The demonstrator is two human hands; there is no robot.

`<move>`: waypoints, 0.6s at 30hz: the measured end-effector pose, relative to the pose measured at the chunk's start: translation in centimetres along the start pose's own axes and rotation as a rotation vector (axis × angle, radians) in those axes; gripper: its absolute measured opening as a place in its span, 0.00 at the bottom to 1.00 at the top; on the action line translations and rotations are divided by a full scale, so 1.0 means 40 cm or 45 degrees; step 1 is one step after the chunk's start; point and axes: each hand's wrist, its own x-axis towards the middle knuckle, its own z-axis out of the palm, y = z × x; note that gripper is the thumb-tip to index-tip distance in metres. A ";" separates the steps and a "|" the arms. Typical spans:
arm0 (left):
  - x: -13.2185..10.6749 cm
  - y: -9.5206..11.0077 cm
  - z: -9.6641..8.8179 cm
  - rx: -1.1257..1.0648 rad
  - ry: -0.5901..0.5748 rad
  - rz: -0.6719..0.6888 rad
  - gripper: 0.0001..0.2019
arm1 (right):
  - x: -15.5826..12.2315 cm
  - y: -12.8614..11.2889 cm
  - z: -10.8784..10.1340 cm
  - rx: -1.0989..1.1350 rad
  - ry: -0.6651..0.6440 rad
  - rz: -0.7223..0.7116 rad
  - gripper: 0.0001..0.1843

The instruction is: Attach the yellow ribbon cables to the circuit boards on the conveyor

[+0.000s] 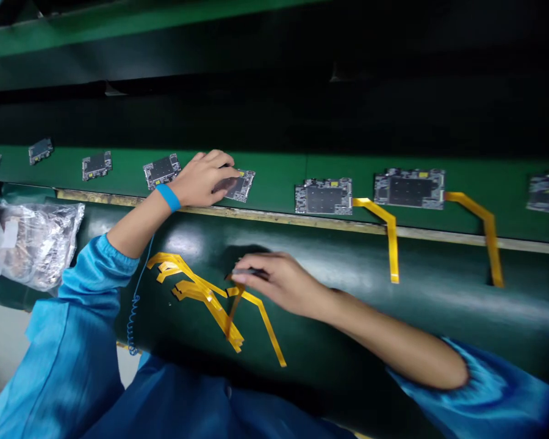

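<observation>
My left hand (205,180), with a blue band at the wrist, grips a circuit board (243,188) on the green strip. Its thumb lies at the board's near side and its fingers cover the left part. Over the lower bench, my right hand (279,281) is closed in a pinch on a yellow-orange flat flex cable (235,311), which hangs down from the fingertips. A slim dark piece, perhaps a tool, also shows between those fingers; its kind is unclear. Below and left of that hand lies a loose pile of flex cables (210,300).
Along the strip are several more boards (161,171); two on the right, a nearer board (324,196) and a farther board (410,189), have flex cables hanging over the ledge (274,221). Clear plastic bags (39,244) lie at left. A coiled blue cord (132,326) runs below my left wrist.
</observation>
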 end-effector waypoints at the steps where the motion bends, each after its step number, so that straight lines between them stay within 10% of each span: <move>1: 0.010 0.024 0.003 -0.014 0.024 -0.049 0.21 | 0.005 0.002 -0.021 0.031 0.063 0.071 0.20; 9: 0.096 0.163 0.053 0.055 -0.007 -0.318 0.15 | 0.072 0.097 -0.188 -0.074 0.583 0.345 0.30; 18: 0.126 0.185 0.028 -0.046 0.011 -0.319 0.10 | 0.095 0.117 -0.248 -0.162 0.603 0.445 0.20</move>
